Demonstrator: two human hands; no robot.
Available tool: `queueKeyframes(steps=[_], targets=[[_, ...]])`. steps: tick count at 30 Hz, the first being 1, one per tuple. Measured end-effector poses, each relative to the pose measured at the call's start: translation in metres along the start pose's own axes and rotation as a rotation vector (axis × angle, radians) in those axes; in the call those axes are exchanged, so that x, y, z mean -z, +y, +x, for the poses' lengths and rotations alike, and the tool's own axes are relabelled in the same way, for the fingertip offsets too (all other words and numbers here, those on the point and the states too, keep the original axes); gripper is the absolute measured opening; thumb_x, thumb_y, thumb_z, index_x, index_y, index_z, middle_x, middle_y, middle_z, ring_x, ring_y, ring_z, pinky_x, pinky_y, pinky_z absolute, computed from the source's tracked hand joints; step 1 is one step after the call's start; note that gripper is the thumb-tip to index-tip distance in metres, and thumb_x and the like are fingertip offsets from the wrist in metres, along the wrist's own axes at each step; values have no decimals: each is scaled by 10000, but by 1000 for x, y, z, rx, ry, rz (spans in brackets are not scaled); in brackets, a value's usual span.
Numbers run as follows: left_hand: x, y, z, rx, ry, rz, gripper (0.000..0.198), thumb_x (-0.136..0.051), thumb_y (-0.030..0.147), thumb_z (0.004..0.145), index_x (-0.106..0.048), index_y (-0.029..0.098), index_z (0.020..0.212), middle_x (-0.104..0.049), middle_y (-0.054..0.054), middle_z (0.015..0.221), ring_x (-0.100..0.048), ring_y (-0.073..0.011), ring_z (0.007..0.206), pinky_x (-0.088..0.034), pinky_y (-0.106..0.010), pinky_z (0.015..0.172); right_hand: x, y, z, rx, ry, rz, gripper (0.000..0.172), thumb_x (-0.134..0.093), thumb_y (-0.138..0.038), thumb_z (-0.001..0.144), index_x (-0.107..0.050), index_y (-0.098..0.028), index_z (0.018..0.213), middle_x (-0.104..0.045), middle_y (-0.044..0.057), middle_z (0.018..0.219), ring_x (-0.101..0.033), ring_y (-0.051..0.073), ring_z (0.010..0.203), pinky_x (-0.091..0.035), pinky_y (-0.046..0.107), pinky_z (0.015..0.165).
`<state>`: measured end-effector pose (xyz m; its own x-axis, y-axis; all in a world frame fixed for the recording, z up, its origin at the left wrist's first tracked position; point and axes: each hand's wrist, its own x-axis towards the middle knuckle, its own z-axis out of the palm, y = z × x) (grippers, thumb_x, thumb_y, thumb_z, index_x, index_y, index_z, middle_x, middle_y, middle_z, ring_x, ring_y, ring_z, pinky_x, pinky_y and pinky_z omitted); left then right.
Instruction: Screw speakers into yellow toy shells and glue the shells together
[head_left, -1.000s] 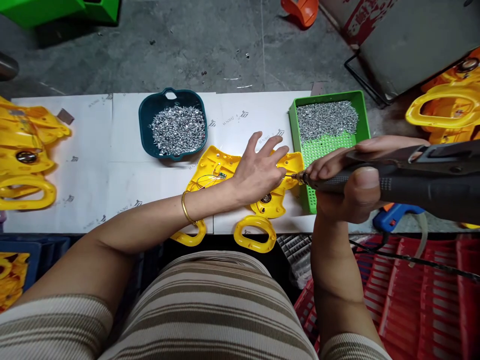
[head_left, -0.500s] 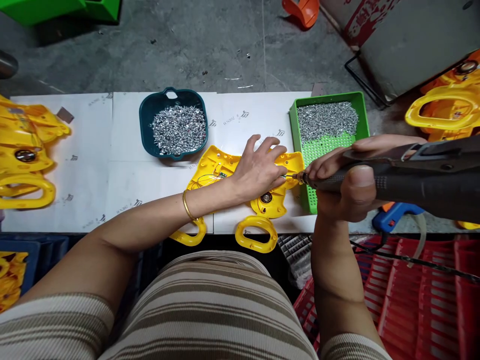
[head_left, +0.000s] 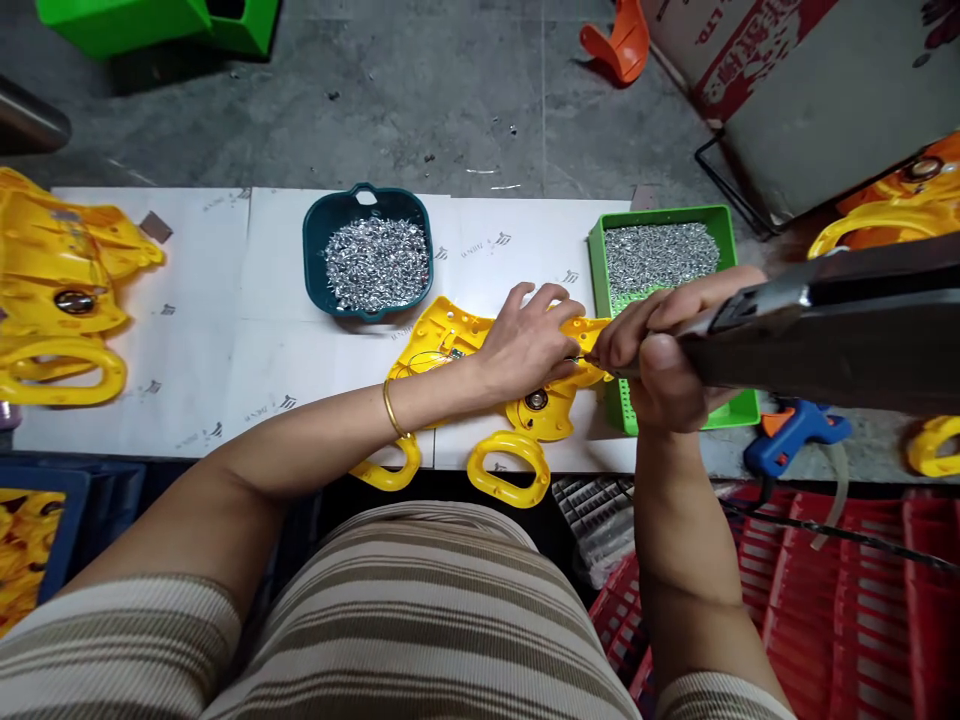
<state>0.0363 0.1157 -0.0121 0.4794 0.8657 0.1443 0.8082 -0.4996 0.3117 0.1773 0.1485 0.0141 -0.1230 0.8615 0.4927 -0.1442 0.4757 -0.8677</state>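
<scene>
A yellow plastic shell (head_left: 435,328) lies on the white-covered table, with thin wires, a small circuit board (head_left: 457,354) and a round speaker (head_left: 536,400) inside, and loop handles (head_left: 510,497) at the near edge. My left hand (head_left: 525,345) rests on the shell, its fingers bent over the right part; what lies under the fingertips is hidden. In my right hand (head_left: 660,365) is a dark electric screwdriver (head_left: 832,330), held nearly level. Its tip points left into the shell, close beside my left thumb and forefinger.
Small metal screws fill a dark teal basin (head_left: 312,270) and part of a green tray (head_left: 730,240). More yellow shells (head_left: 45,270) lie at the left. A blue glue gun (head_left: 784,450) is on the right, above red crates (head_left: 817,600). A carton (head_left: 825,120) stands behind.
The camera view has shifted slightly. The screwdriver's rear end is higher in view, and my right hand has come closer to my left fingers. My left hand keeps its place on the shell.
</scene>
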Motion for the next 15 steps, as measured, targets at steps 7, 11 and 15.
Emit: queueKeyframes(steps=[7,11,15], targets=[[-1,-2,-4,16,42,-51,157,-660,395,872,-764,281,902,-616,-34,1295,-454,-285,1196,-346,-454,928,-8,-27,2,226,111,144,157,-681,-376,771,-652,-279,890,-466,-73,490,-407,121,316,-343,302,282],[0,-4,-7,13,43,-30,161,-636,376,894,-766,293,937,-614,-24,1305,-458,-276,1207,-367,-447,935,-8,-36,-3,199,199,131,141,-676,-366,755,-637,-289,866,-454,-61,496,-405,128,344,-321,312,291],[0,-6,-10,-2,55,-7,190,-629,401,898,-769,282,946,-609,-36,1312,-470,-270,1184,-381,-437,928,5,-25,-14,181,271,44,211,-674,-459,754,-566,-329,881,-423,-69,487,-379,126,358,-354,335,343]])
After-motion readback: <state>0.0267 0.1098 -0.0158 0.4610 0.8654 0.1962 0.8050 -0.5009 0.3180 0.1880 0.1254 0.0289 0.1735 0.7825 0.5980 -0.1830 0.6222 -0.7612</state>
